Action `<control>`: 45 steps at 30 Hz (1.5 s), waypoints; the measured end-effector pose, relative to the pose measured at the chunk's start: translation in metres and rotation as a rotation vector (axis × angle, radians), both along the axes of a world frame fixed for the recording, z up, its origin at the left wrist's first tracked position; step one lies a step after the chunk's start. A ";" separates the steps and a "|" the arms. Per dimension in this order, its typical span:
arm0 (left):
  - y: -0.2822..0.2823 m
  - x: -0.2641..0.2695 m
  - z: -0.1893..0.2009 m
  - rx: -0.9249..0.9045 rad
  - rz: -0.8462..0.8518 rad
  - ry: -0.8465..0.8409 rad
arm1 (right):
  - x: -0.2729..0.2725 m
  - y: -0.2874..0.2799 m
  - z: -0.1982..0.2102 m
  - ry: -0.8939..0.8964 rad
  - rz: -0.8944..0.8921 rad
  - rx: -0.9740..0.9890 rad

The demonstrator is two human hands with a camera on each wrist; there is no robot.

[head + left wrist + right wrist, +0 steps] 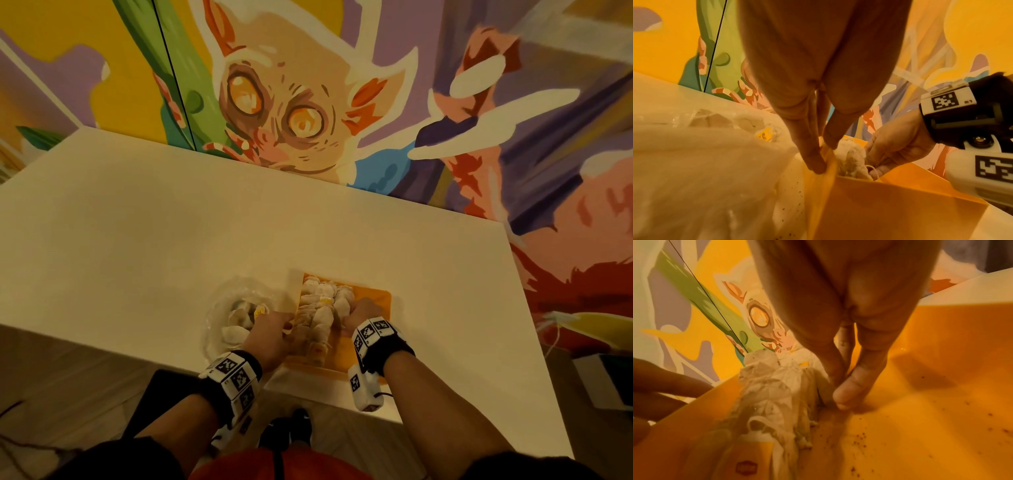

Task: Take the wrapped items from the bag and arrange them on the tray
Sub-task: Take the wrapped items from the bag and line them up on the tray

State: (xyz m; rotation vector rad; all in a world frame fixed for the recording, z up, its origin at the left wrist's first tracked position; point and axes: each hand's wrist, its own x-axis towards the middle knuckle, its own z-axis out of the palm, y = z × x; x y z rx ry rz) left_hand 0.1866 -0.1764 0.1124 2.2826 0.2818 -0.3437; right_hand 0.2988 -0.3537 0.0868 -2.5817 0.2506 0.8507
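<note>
left grip [813,151] pinches tray [900,211] rim; right grip [840,386] pinches wrapped items [777,394].

A decorated indoor room, perhaps a café or studio, though which cannot be told. At twelve o'clock a painted mural [291,113] of a wide-eyed cartoon animal in yellow, green and purple covers the wall behind a plain white desk [137,240]. At six o'clock pale wooden floorboards [359,442] show below the desk's near edge.

A pale table [171,240] meets a bright cartoon mural wall [342,85]; below, seemingly wooden floor [85,377].
</note>
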 end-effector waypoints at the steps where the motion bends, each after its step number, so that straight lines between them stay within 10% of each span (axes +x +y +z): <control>1: 0.000 0.000 -0.001 0.002 0.002 0.002 | 0.001 0.001 -0.001 0.011 -0.008 -0.010; 23: 0.002 0.001 -0.009 -0.020 -0.001 -0.015 | 0.002 0.004 -0.006 -0.015 -0.053 0.023; 31: 0.022 -0.016 0.002 -0.067 0.179 -0.278 | -0.010 -0.004 0.005 -0.054 -0.155 0.091; 38: 0.084 -0.027 0.005 0.097 0.180 -0.175 | -0.040 0.025 0.054 -0.354 0.114 0.396; 45: 0.095 -0.027 0.011 0.226 -0.083 0.129 | -0.082 0.076 0.069 -0.050 0.552 0.447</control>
